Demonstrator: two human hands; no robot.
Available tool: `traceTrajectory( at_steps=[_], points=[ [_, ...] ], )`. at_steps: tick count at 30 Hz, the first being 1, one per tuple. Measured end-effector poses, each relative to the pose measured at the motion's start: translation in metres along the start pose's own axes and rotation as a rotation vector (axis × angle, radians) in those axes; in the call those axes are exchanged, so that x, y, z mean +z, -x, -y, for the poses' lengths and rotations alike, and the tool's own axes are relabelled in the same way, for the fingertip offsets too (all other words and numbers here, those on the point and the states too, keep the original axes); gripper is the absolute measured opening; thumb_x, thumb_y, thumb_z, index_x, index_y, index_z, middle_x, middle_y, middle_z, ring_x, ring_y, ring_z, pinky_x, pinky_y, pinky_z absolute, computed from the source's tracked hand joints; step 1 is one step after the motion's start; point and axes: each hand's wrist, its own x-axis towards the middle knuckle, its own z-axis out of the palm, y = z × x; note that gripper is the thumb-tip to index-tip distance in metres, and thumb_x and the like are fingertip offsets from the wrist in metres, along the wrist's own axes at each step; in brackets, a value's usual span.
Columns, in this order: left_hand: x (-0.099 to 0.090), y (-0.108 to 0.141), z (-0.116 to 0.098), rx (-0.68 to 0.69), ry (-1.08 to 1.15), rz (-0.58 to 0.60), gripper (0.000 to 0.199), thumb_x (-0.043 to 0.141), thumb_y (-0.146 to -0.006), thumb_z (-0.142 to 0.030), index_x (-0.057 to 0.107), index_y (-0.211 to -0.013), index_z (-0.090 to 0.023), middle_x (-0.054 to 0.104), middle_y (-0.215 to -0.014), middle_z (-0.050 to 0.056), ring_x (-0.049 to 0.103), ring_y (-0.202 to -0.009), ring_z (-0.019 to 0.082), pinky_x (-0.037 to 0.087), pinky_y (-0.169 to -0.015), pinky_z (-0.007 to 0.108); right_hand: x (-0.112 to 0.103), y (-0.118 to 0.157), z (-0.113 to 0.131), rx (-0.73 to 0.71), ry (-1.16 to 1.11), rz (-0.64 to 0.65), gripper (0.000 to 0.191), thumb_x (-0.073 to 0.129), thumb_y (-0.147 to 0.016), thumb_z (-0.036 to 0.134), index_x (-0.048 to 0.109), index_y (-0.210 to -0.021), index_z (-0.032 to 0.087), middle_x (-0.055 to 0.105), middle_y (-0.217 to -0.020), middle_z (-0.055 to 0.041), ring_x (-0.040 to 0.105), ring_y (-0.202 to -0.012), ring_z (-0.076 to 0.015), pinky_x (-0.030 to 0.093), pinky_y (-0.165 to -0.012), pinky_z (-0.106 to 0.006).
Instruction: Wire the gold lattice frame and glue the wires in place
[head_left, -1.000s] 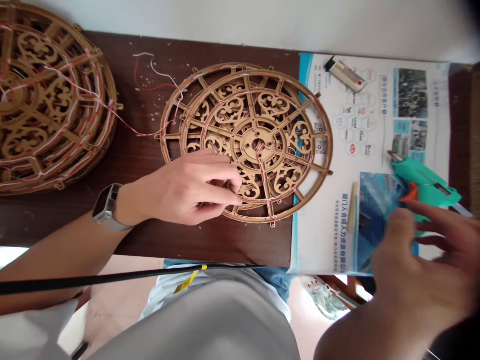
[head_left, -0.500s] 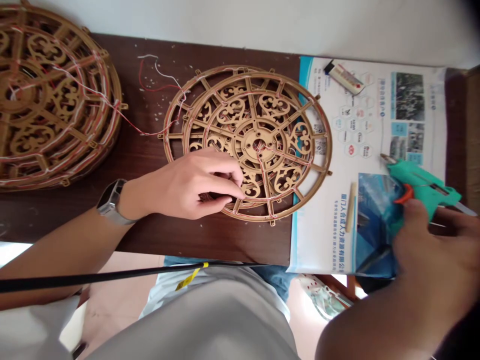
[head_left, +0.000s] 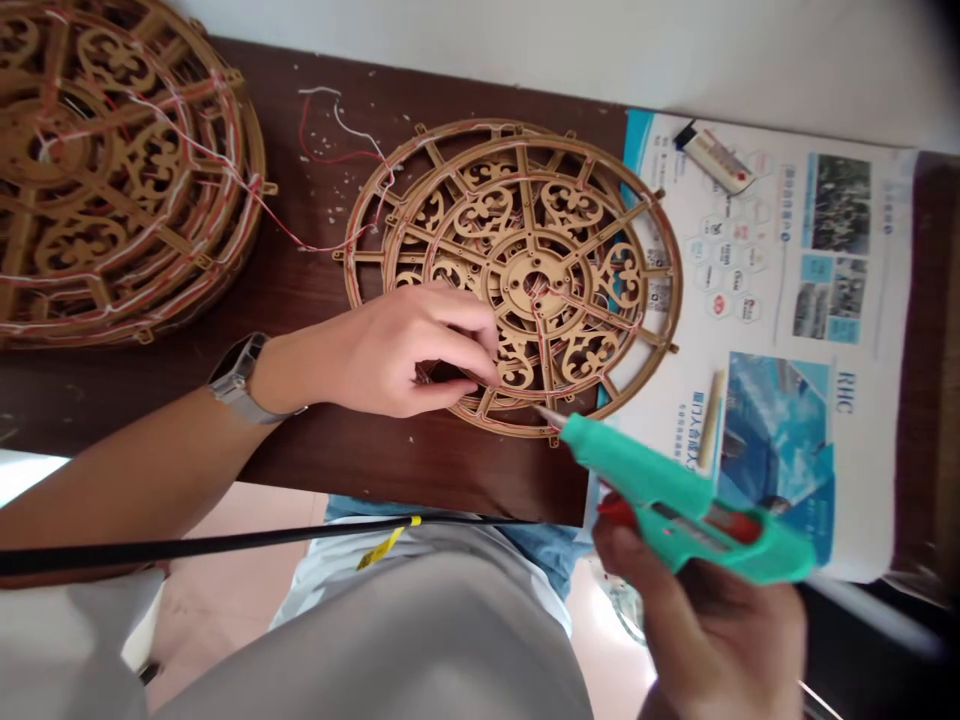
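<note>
My right hand [head_left: 712, 625] grips a green hot glue gun [head_left: 675, 490], a finger by its red trigger. The gun's metal tip points left, close to the near rim of a round gold openwork frame [head_left: 540, 280]. Red and white wires run along the rings and spokes of that frame, which lies over another like it. My left hand [head_left: 420, 350] is over the frame's near left rim, thumb and fingers brought together there. What lies between these fingertips is too small to make out.
More gold frames [head_left: 172, 200] with wires are stacked at the left. A loose red and white wire [head_left: 330, 130] curls on the dark table [head_left: 300, 450]. On the right, a printed poster [head_left: 862, 300] carries a small white box [head_left: 716, 158] and a pale stick [head_left: 714, 420].
My right hand has brought the glue gun left from over the poster to the frame's near rim. My left hand keeps its place on the frame. The view has shifted slightly.
</note>
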Motion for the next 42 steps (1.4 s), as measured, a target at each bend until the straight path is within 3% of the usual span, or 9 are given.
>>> traceTrajectory(
  at_steps=[2,5,11,16,20,24,30,37,42],
  points=[
    [0.001,0.0,0.001,0.006,0.004,-0.01,0.015,0.071,-0.102,-0.013,0.082,-0.108,-0.022,0.078,-0.107,0.006,0.074,-0.094,0.017,0.056,-0.088,0.035,0.013,0.011,0.003,0.008,0.02,0.1,0.026,0.081,-0.096,0.027,0.081,-0.121,0.022,0.08,-0.092,-0.0072,0.078,-0.08,-0.0239,0.064,-0.064,-0.034],
    [0.002,0.002,0.002,-0.001,0.014,-0.005,0.015,0.071,-0.103,-0.013,0.081,-0.11,-0.022,0.078,-0.107,0.006,0.073,-0.095,0.017,0.056,-0.09,0.036,0.023,0.015,0.001,-0.06,0.092,0.189,0.019,0.077,-0.099,0.025,0.079,-0.117,0.022,0.076,-0.086,-0.0046,0.074,-0.076,-0.0215,0.06,-0.061,-0.031],
    [0.003,0.002,0.003,0.005,0.03,-0.022,0.016,0.071,-0.102,-0.013,0.081,-0.109,-0.023,0.079,-0.107,0.006,0.074,-0.095,0.018,0.056,-0.091,0.035,0.038,0.011,0.008,-0.307,0.23,0.122,0.003,0.071,-0.101,0.02,0.073,-0.103,0.022,0.069,-0.079,0.0006,0.065,-0.061,-0.0134,0.051,-0.055,-0.024],
    [0.004,0.002,0.003,-0.003,0.038,-0.019,0.015,0.071,-0.102,-0.012,0.08,-0.108,-0.022,0.078,-0.106,0.005,0.073,-0.096,0.016,0.054,-0.092,0.034,0.046,0.012,0.013,-0.377,0.297,0.083,0.005,0.069,-0.103,0.017,0.073,-0.106,0.019,0.067,-0.078,0.0014,0.064,-0.061,-0.0113,0.048,-0.056,-0.024],
    [0.005,0.003,0.003,-0.007,0.038,-0.021,0.015,0.07,-0.103,-0.011,0.079,-0.107,-0.022,0.078,-0.105,0.005,0.073,-0.096,0.016,0.054,-0.091,0.034,0.048,0.012,0.013,-0.38,0.359,0.129,0.006,0.064,-0.107,0.018,0.069,-0.103,0.019,0.063,-0.078,0.0016,0.06,-0.06,-0.0103,0.042,-0.053,-0.024],
    [0.006,0.003,0.004,-0.009,0.03,-0.019,0.016,0.069,-0.103,-0.012,0.079,-0.108,-0.023,0.077,-0.106,0.005,0.072,-0.096,0.017,0.053,-0.09,0.035,0.049,0.014,0.012,-0.373,0.384,0.096,0.009,0.064,-0.109,0.023,0.069,-0.102,0.019,0.059,-0.074,0.0029,0.051,-0.054,-0.0095,0.038,-0.051,-0.025],
    [0.006,0.003,0.004,-0.005,0.023,-0.026,0.015,0.069,-0.103,-0.013,0.079,-0.107,-0.023,0.078,-0.106,0.005,0.073,-0.095,0.016,0.053,-0.09,0.036,0.044,0.02,0.003,-0.372,0.459,0.135,0.012,0.063,-0.107,0.024,0.064,-0.096,0.02,0.055,-0.074,0.0032,0.05,-0.056,-0.0105,0.036,-0.053,-0.026],
    [0.006,0.001,0.004,-0.005,0.032,-0.021,0.015,0.069,-0.102,-0.012,0.079,-0.106,-0.023,0.078,-0.104,0.004,0.073,-0.095,0.016,0.053,-0.09,0.035,0.046,0.015,0.008,-0.394,0.459,0.127,0.013,0.066,-0.107,0.023,0.063,-0.094,0.022,0.038,-0.063,0.0077,0.035,-0.047,-0.0093,0.029,-0.047,-0.027],
    [0.006,0.002,0.004,-0.014,0.033,-0.025,0.016,0.069,-0.101,-0.012,0.079,-0.105,-0.023,0.078,-0.105,0.005,0.073,-0.095,0.017,0.054,-0.089,0.035,0.05,0.012,0.011,-0.431,0.473,0.107,0.015,0.06,-0.11,0.027,0.06,-0.095,0.025,0.043,-0.064,0.0043,0.042,-0.049,-0.0133,0.029,-0.049,-0.028]
  ],
)
